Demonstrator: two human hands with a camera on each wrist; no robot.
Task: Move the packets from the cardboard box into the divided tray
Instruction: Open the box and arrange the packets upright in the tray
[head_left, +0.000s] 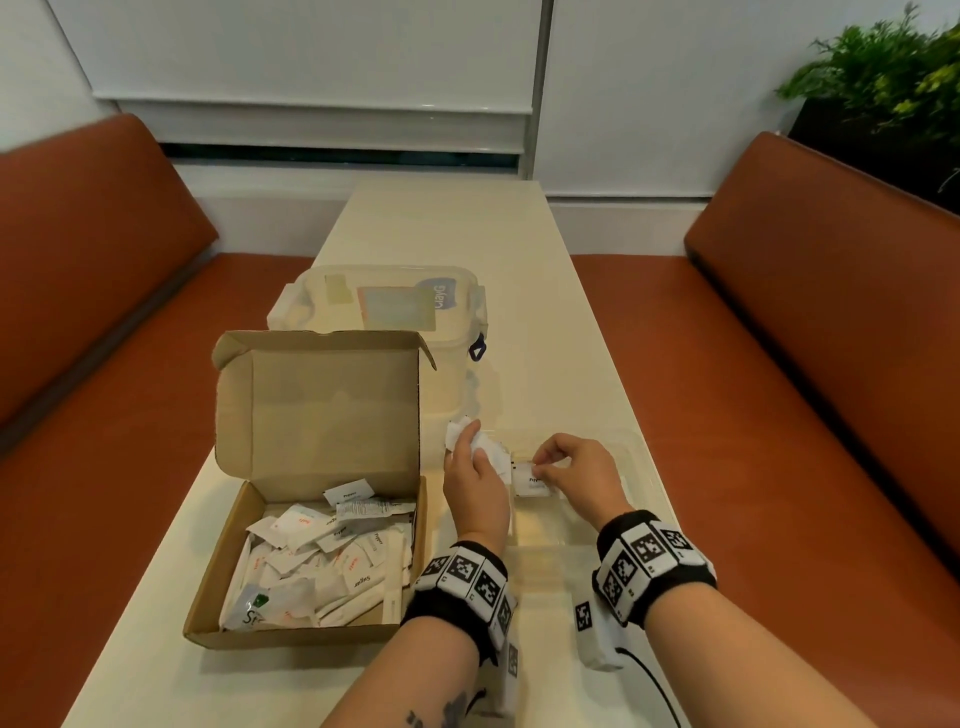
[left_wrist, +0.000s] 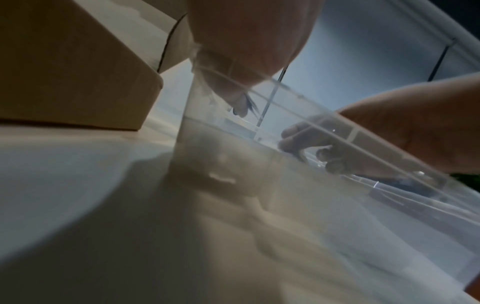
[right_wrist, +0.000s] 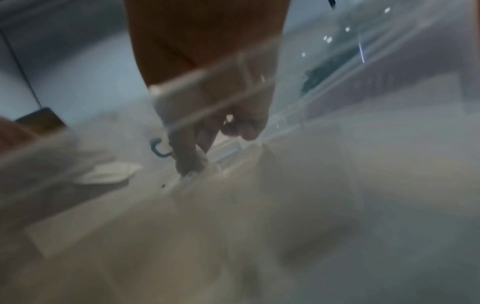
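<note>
An open cardboard box (head_left: 244, 525) stands at the table's front left, half full of white packets (head_left: 322, 566). To its right lies a clear divided tray (head_left: 644, 467), hard to make out. My left hand (head_left: 470, 457) grips a bunch of white packets (head_left: 488, 449) over the tray's left part. My right hand (head_left: 566, 467) pinches one white pepper packet (head_left: 530, 480) low in a middle compartment. In the right wrist view my fingers (right_wrist: 187, 158) press the packet's edge (right_wrist: 188, 178) at a tray divider. The left wrist view shows the tray wall (left_wrist: 324, 131) blurred.
A clear lidded plastic container (head_left: 384, 306) stands behind the box. The box's raised lid (head_left: 322, 400) rises left of my left hand. Orange benches (head_left: 779, 415) run along both sides of the narrow cream table (head_left: 467, 228). A plant (head_left: 888, 83) is at the far right.
</note>
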